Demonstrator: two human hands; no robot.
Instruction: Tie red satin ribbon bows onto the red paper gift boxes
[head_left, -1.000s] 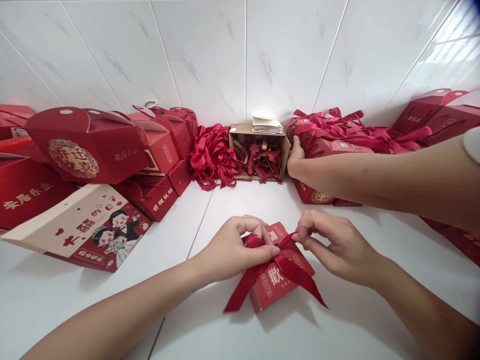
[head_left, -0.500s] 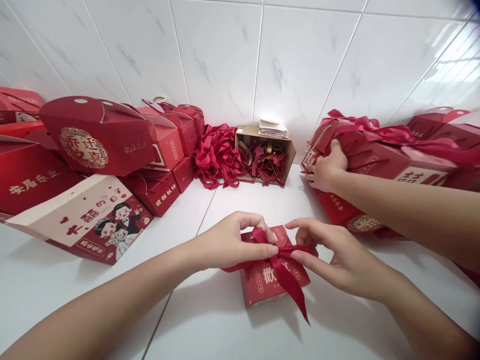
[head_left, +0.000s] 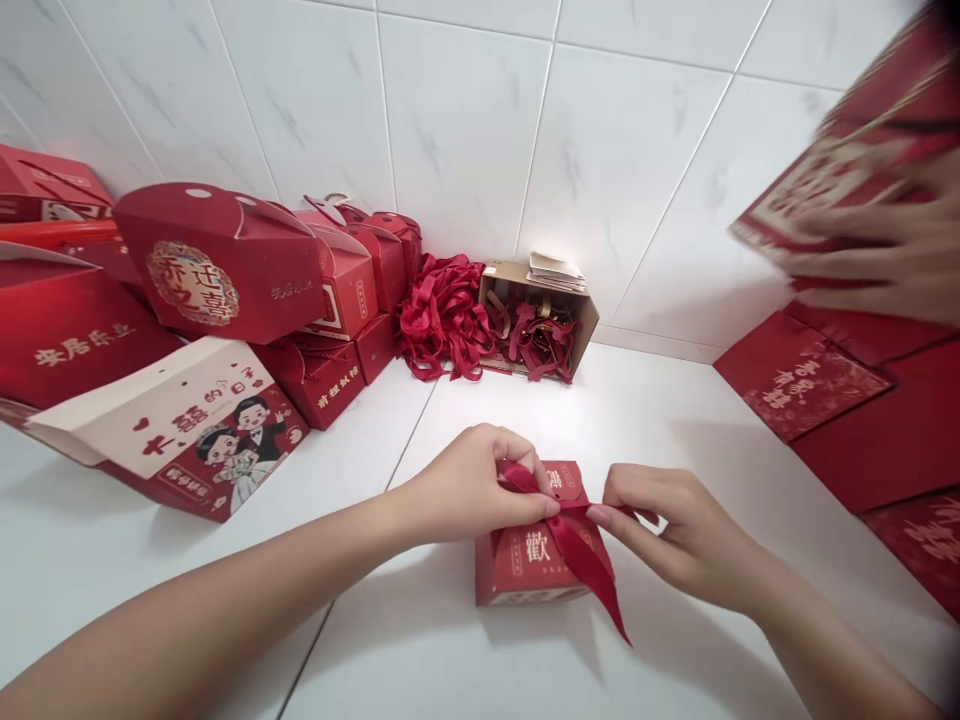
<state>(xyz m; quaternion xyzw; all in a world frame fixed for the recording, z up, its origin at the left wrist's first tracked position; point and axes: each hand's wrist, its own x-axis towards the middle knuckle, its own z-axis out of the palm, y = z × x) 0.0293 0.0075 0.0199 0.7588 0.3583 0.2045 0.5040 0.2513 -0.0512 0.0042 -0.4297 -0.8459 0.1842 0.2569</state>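
Note:
A small red gift box (head_left: 534,570) with pale lettering sits on the white tabletop in front of me. Dark red ribbon (head_left: 589,562) is looped over its top, with one tail hanging past the front right edge. My left hand (head_left: 487,485) pinches a loop of the ribbon between thumb and fingers above the box. At the right side, my right hand (head_left: 675,530) is closed on another part of the ribbon, which runs taut between the two hands. Part of the box top is covered by my left hand and the ribbon.
Red gift boxes (head_left: 217,270) crowd the left side, beside a white-topped box (head_left: 172,420) with a cartoon couple. Against the tiled wall lie a ribbon pile (head_left: 446,315) and an open carton (head_left: 585,340) of red pieces. Another person's blurred hand (head_left: 885,230) holds boxes above flat red boxes (head_left: 900,410).
My right hand has pulled the ribbon slightly to the right. The other person has lifted boxes at the right, exposing flat red ones beneath. The view has shifted a little.

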